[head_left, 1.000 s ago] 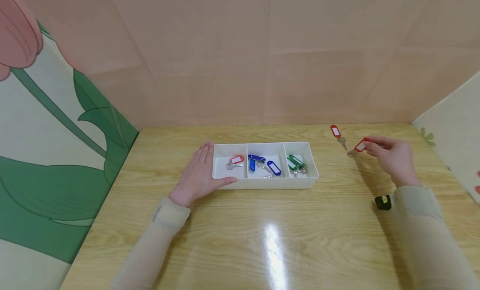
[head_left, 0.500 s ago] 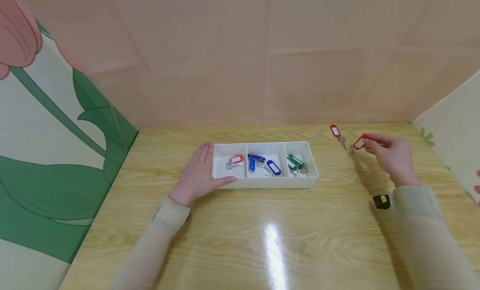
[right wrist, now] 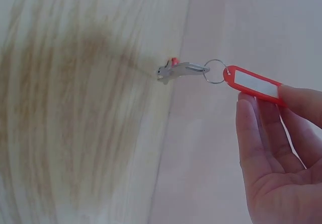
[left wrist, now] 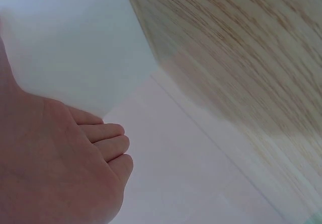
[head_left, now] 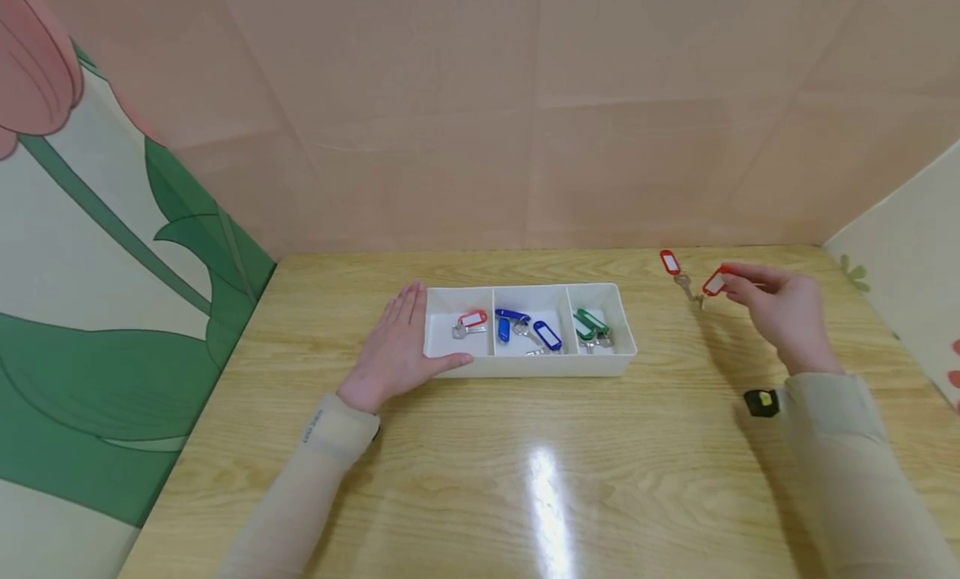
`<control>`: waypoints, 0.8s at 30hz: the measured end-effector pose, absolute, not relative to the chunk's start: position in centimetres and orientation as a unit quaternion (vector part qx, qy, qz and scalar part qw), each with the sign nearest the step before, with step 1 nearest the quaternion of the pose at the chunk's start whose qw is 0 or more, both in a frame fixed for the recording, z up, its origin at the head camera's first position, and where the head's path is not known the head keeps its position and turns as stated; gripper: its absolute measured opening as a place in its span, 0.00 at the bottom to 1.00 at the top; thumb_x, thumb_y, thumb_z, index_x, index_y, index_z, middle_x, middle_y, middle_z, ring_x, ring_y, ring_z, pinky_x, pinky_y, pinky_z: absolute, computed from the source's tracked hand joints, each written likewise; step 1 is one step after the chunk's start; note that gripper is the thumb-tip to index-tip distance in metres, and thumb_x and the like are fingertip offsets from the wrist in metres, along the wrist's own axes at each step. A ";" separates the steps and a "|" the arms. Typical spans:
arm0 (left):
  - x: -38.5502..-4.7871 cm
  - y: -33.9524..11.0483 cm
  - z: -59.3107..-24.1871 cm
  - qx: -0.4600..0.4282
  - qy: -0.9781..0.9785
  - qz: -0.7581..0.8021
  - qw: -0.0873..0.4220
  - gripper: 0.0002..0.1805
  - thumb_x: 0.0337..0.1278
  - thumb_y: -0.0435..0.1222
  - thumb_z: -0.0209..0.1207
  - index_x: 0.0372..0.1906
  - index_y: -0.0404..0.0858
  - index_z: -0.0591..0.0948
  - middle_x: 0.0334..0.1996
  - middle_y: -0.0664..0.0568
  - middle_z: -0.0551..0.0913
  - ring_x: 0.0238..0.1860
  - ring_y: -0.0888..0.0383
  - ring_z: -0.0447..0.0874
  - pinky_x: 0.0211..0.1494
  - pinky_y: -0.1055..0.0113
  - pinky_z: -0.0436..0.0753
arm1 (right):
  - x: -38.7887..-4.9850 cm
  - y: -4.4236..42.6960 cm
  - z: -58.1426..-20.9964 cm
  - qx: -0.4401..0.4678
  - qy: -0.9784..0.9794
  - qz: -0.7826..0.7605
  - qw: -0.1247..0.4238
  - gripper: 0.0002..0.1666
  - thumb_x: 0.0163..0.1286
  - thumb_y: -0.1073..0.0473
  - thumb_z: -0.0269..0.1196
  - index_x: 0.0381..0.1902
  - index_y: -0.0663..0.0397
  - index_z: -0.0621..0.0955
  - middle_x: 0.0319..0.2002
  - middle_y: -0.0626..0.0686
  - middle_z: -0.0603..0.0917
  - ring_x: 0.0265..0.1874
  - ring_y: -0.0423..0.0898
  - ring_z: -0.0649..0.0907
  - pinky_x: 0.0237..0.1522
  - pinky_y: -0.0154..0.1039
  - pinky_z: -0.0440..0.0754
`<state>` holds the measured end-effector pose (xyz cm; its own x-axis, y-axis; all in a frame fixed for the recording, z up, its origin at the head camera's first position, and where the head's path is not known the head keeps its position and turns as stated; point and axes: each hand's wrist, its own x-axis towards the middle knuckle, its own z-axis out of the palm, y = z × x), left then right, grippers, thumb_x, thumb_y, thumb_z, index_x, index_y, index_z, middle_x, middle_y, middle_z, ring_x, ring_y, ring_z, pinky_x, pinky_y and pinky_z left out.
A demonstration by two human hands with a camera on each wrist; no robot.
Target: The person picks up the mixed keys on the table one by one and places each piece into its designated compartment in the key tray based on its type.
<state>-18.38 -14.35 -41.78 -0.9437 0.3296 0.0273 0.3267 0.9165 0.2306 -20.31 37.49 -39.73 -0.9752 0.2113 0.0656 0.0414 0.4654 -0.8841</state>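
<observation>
My right hand [head_left: 783, 312] pinches a red key tag [head_left: 714, 282] between thumb and fingers, above the table. In the right wrist view a key [right wrist: 183, 70] hangs from the tag's ring. My left hand [head_left: 393, 346] lies with straight fingers along the left end of a white three-compartment tray [head_left: 540, 366], thumb at its front wall. Inside, the left compartment has a red key tag [head_left: 472, 318] with its key; the middle has blue key tags [head_left: 547, 336]; the right has green key tags [head_left: 596, 321]. Another red key tag [head_left: 670, 262] with a key lies behind the held one.
The wooden table [head_left: 465, 479] meets a pinkish back wall [head_left: 480, 146] just behind the tray. A side panel printed with leaves [head_left: 112, 379] borders the left, and a pale panel [head_left: 915, 271] the right. A small dark device [head_left: 762, 402] sits at the right cuff.
My right hand has lifted the red key tag slightly and shifted it a little left, so its key hangs more upright. The left hand and tray have stayed still.
</observation>
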 end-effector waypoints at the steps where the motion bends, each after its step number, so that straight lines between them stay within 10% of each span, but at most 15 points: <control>1: -18.4 -14.3 -41.8 0.168 0.979 0.116 0.006 0.73 0.48 0.82 0.45 0.80 0.28 0.41 0.81 0.38 0.41 0.81 0.48 0.36 0.80 0.57 0.41 | -20.3 37.4 -39.7 -0.072 -0.852 0.511 0.085 0.31 0.73 0.48 0.66 0.65 0.64 0.79 0.37 0.26 0.85 0.34 0.26 0.85 0.38 0.18 0.78; 24: -18.5 -14.4 -41.9 0.170 0.979 0.116 0.004 0.74 0.47 0.82 0.45 0.80 0.28 0.42 0.81 0.39 0.42 0.81 0.48 0.37 0.80 0.57 0.41 | -19.7 35.7 -38.3 -0.073 -0.862 0.489 0.109 0.27 0.70 0.44 0.68 0.58 0.56 0.84 0.36 0.28 0.86 0.38 0.29 0.82 0.33 0.24 0.74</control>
<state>-18.46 -14.42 -41.92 -0.9421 0.3339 0.0317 0.3321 0.9152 0.2284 -19.67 35.69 -38.28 -0.9656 0.2325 0.1167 0.0190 0.5103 -0.8598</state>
